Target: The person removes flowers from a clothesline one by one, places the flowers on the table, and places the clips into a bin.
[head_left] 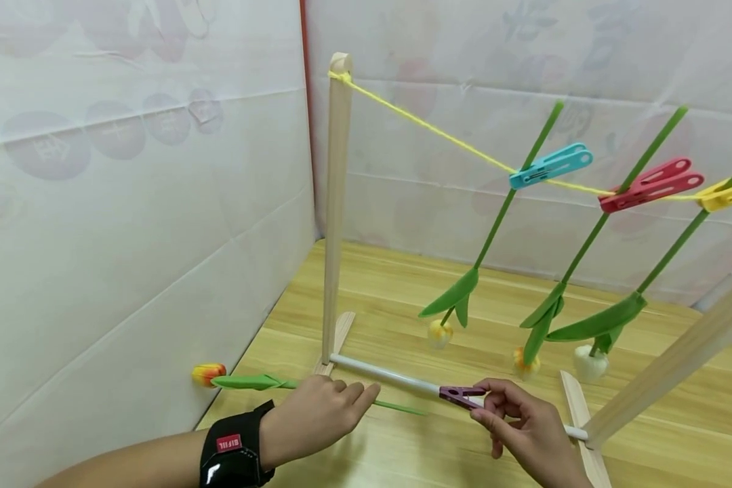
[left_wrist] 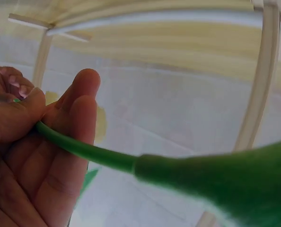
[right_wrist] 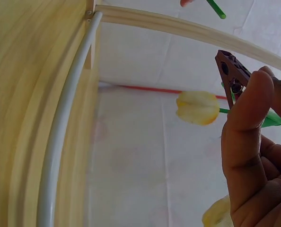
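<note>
Low in the frame, the left hand point(head_left: 317, 420) curls in a pinching grip; the right hand point(head_left: 527, 423) pinches with its fingertips point(head_left: 484, 392).

Three clipped flowers point(head_left: 500, 224) on the string point(head_left: 439, 135), above the table point(head_left: 677, 434); a fourth flower point(head_left: 244, 381) flat, lower left.

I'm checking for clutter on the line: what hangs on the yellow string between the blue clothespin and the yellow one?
In the head view, a red clothespin gripping a green flower stem.
</note>
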